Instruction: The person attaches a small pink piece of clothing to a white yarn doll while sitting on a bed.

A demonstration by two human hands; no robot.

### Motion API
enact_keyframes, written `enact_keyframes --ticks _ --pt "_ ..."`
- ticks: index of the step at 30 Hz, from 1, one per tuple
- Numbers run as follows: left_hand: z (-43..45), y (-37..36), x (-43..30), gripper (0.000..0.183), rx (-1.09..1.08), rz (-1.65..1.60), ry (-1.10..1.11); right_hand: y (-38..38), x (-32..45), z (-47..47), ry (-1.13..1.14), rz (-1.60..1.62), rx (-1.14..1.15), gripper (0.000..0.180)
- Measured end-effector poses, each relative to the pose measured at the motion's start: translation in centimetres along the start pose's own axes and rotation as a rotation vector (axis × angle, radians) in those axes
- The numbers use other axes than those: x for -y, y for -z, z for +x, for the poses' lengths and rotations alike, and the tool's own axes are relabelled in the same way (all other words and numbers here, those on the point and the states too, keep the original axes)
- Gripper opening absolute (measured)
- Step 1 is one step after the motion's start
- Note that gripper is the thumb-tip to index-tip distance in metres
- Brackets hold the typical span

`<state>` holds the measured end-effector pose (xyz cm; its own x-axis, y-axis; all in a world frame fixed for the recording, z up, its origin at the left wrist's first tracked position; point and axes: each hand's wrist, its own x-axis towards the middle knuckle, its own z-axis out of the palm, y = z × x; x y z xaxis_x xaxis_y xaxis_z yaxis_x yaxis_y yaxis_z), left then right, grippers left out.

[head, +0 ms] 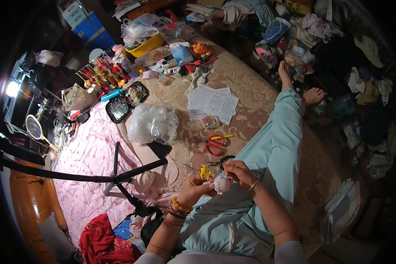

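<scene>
Between my hands, above the lap, is a small pale pink crocheted piece with a rounded shape. My left hand grips it from the left, and a small yellow figure shows at the fingers of that hand. My right hand is pinched close to the piece's upper right side; whatever lies between those fingertips is too small to tell. Just beyond the hands lie black-handled pliers, red-handled scissors and a yellow pen-like tool.
Handwritten sheets, a small box of coloured pieces and a bag of white stuffing lie farther out on the patterned cover. A black tripod stand spreads at the left. Supplies and a yellow basin crowd the far edge.
</scene>
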<state>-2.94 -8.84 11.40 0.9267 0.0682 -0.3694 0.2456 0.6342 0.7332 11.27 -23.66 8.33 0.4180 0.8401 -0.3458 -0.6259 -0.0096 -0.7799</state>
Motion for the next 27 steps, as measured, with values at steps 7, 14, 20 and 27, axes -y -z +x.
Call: enact_keyframes --ticks 7,14,20,27 --pt "0.1 0.0 0.3 0.019 0.001 -0.199 0.048 -0.3 -0.6 0.2 -0.075 0.206 -0.005 0.015" --pt "0.3 0.3 0.8 0.018 0.021 -0.224 0.011 -0.7 -1.0 0.4 -0.017 0.285 -0.094 0.014" --pt "0.3 0.3 0.8 0.017 0.042 -0.267 0.036 -0.2 -1.4 0.6 -0.018 0.396 -0.055 0.008" --pt "0.2 0.4 1.2 0.018 0.032 -0.296 0.025 -0.6 -0.9 0.4 -0.027 0.331 -0.046 0.014"
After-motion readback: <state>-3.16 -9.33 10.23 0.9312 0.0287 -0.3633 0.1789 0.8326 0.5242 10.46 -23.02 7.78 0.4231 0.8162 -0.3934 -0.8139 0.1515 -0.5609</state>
